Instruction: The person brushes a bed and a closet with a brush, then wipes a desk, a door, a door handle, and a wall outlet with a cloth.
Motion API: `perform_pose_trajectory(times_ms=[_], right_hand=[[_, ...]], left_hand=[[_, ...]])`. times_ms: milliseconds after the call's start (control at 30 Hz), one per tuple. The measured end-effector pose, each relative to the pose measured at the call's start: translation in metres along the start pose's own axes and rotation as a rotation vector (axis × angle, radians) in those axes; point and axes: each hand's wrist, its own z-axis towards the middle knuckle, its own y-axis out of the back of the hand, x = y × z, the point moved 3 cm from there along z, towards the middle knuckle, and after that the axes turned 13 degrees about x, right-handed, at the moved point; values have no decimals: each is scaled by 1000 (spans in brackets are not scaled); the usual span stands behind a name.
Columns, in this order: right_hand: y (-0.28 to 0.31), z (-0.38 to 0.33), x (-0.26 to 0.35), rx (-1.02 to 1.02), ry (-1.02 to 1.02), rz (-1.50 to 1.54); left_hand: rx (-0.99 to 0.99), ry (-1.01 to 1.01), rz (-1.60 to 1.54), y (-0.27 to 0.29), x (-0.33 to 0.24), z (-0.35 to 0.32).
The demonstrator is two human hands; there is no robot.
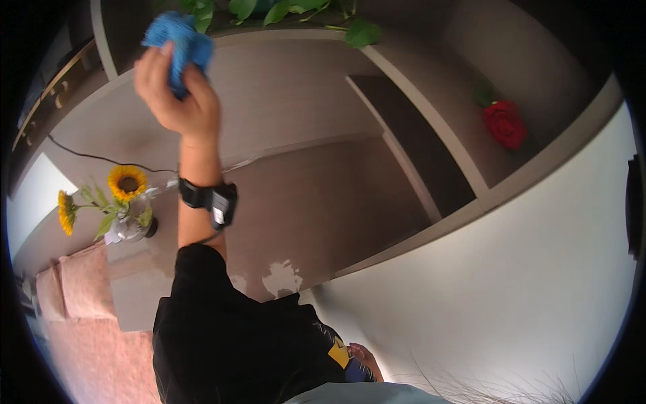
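The left hand [176,94] has its fingers [195,75] closed around a blue cloth [179,42], pressed to the shelf edge [282,37] just below the leafy plant [282,10]. Wiping further up risks snagging leaves and tugging the plant down. The right hand [367,358] hangs low, grip unclear

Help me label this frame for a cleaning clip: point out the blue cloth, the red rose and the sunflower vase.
blue cloth [180,42]: head view, on the bunched fabric above the fingers.
red rose [504,123]: head view, middle of the bloom.
sunflower vase [129,227]: head view, on the clear glass body.
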Motion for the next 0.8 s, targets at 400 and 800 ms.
perform_pose_trajectory(times_ms=[400, 800], right_hand=[[-3, 7, 62, 127, -123, -1], [2, 6, 40, 92, -68, 145]], left_hand=[[854, -6, 749, 12, 53, 66], [652, -13, 367, -5, 52, 12]])
